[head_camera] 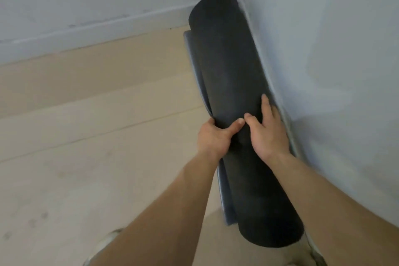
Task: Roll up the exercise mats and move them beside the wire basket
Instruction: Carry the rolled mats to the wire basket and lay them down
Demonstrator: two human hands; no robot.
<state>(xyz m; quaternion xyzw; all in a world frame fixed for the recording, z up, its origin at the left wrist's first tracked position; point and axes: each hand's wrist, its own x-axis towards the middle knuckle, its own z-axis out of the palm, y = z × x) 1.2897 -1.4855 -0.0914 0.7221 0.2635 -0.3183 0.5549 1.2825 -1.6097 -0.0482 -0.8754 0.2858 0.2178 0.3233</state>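
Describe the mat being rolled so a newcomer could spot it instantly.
Find the room corner where pale walls meet the wooden floor. Along the right wall lies a thick black mat roll, left hand and right hand on it. Nothing else is black; a grey flap edges its left side.

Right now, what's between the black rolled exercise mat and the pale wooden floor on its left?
Head view: a loose grey mat flap edges the black rolled exercise mat.

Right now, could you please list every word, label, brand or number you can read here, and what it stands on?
None can be read. The black rolled mat, the grey mat edge, the wall and the wooden floor show no word, label, brand or number.
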